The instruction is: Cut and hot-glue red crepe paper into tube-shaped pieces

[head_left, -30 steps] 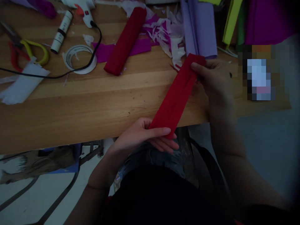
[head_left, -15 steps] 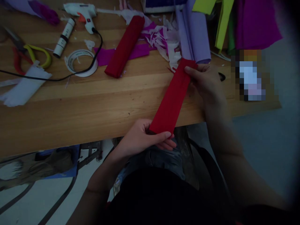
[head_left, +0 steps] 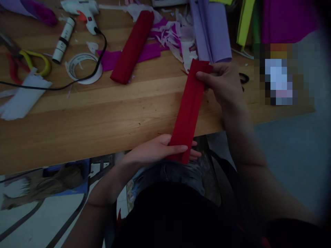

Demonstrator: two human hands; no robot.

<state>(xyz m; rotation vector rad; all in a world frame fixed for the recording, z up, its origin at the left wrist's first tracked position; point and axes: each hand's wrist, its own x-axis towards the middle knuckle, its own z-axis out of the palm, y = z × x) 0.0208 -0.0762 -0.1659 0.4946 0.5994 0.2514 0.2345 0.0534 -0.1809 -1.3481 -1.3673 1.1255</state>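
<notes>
Pinching red paper strip [head_left: 188,108] taut, left hand [head_left: 155,151] lower end, right hand [head_left: 222,86] upper, fingers closed, keeping fold flat over worktop [head_left: 103,113] edge.

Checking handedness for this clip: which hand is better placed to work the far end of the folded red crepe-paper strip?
Probably the right hand: it pinches the folded red crepe-paper strip at its far end over the wooden table. The left hand holds the near end.

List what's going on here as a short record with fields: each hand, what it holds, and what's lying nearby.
Left hand: pinches the near end of a long folded red crepe paper strip.
Right hand: grips the strip's far end.
Strip position: stretched across the wooden table edge.
Nearby: red paper roll, white tape ring, white glue gun, lilac paper sheets.
</notes>
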